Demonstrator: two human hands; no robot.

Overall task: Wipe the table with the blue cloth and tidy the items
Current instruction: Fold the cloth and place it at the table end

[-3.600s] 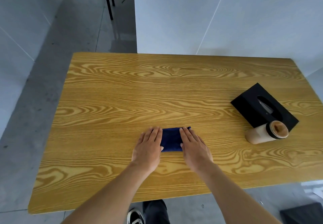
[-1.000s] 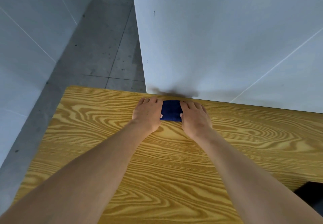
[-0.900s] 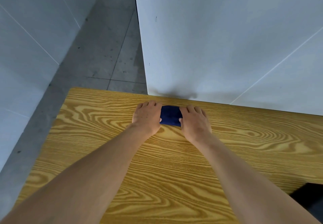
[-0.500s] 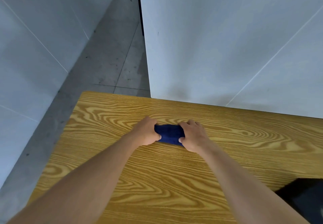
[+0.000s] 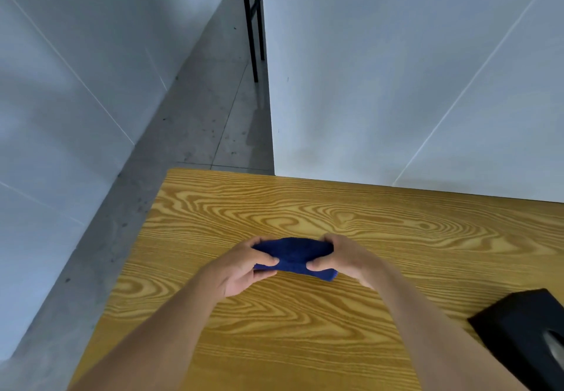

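Gripping the folded dark-blue terry cloth (image 5: 294,255) from both ends, the person holds it over the wood-grain yellow table (image 5: 305,329), roughly midway between the table's left edge and the black box, and closer to the far edge than to the near one. The left hand (image 5: 241,268) pinches the cloth's left end, thumb on top and fingers curled underneath. The right hand (image 5: 348,258) pinches the right end in the same manner, thumb tip pressed onto the upper face. Between the hands the cloth bows upward in a shallow arch; its lower right corner hangs down toward the table, and whether that corner touches the surface cannot be told. A matte black rectangular tissue box (image 5: 525,332) sits near the table's right edge, well apart from the hands and partly cut off by the frame. Beyond the far edge stands a white panel wall (image 5: 396,70), with grey concrete floor (image 5: 198,116) to the left of the table.
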